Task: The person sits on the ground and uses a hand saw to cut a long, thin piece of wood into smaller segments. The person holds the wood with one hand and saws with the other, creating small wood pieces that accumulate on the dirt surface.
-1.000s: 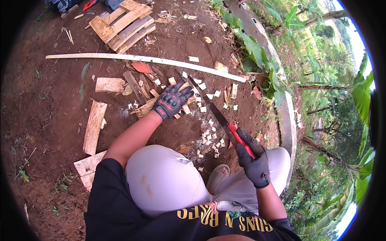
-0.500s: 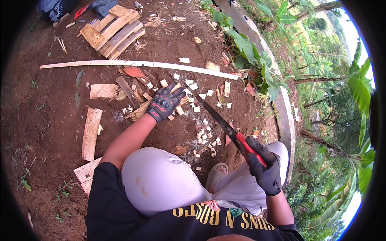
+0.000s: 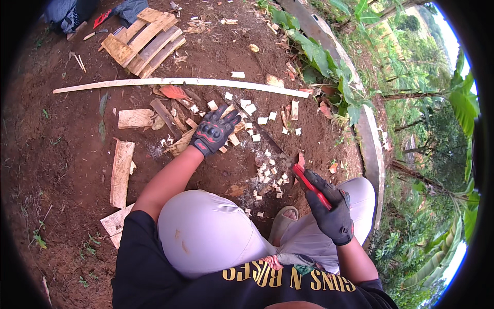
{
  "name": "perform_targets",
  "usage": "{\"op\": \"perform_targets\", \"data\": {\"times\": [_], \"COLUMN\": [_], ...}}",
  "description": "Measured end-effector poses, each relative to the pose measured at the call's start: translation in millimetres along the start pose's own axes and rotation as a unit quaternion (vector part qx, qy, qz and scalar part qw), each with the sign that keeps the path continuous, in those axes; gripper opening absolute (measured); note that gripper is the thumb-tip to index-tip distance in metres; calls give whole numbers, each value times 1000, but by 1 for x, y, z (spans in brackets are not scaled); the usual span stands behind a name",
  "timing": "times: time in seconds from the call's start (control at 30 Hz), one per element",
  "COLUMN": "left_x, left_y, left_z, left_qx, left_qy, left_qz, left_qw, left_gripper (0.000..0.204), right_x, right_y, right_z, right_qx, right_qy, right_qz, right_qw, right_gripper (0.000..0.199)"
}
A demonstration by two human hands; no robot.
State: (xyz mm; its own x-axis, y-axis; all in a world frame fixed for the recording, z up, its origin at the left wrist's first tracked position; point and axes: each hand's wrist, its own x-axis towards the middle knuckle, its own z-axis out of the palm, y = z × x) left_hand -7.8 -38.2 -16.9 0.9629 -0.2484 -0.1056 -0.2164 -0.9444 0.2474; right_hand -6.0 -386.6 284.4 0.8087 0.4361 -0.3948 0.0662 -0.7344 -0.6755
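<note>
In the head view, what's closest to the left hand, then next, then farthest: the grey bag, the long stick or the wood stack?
1. Long stick: just beyond the left hand.
2. Wood stack: past the stick, leftward.
3. Grey bag: behind the stack.

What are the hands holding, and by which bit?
The right hand holds the saw by its red handle. The left hand lies on some wood, but whether it grips it can't be told.
</note>
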Motion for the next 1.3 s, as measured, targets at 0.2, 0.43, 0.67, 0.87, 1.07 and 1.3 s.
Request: {"op": "perform_targets", "data": {"times": [0.2,0.43,0.67,0.87,1.07,1.3], "left_x": [9,3,7,0,12,-1], "left_y": [4,1,5,0,6,2], "left_z": [-7,-4,-4,-1,3,-2], "left_qx": [5,14,2,-9,19,-13], "left_qy": [-9,-9,8,0,0,-6], "left_qz": [24,7,22,0,20,-5], "left_qw": [1000,1000,1000,1000,1000,1000], "left_gripper": [54,56,55,56,59,56], "right_x": [49,-4,42,-10,61,-19], "right_y": [43,12,42,1,41,9], "right_z": [44,-8,40,-24,37,-17], "right_qx": [59,-22,17,7,47,-11], "right_qy": [27,38,51,-14,49,29], "right_qz": [-23,-101,-67,-9,-3,-64], "right_qw": [998,994,996,1000,998,997], "right_gripper": [43,42,44,43,43,47]}}
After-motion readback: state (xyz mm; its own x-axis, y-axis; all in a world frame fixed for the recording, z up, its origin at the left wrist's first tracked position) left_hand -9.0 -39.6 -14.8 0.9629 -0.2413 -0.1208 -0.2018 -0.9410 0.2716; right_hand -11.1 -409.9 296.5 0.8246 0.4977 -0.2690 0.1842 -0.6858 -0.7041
